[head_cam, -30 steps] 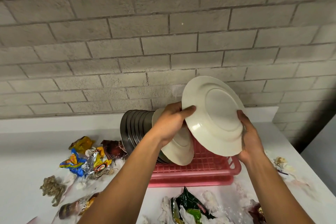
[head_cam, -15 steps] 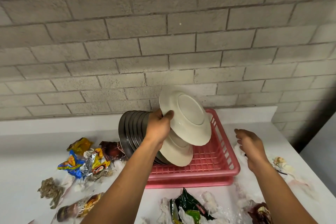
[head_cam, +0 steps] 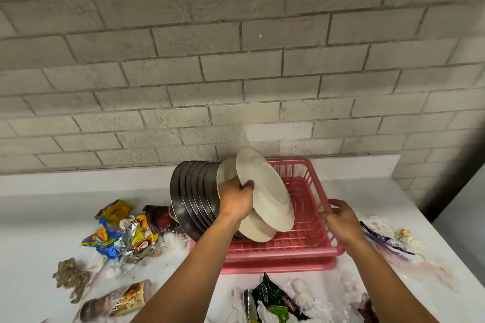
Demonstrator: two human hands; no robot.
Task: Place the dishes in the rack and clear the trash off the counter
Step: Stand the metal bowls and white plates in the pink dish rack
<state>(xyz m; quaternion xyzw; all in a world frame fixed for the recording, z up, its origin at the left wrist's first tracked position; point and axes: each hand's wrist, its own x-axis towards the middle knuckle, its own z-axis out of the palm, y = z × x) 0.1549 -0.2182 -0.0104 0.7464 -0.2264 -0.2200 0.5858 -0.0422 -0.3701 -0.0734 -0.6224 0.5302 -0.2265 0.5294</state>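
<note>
My left hand (head_cam: 236,200) alone now grips the plate (head_cam: 270,191), settling it in the rack (head_cam: 301,244), my freed right hand (head_cam: 343,220) loose and empty beside it

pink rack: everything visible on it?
The pink rack is a slatted plastic basket on a matching tray on the counter. Steel plates and a white plate stand on edge at its left end; the left hand holds a second white plate. The right hand is at its right rim, grip unclear.
</note>
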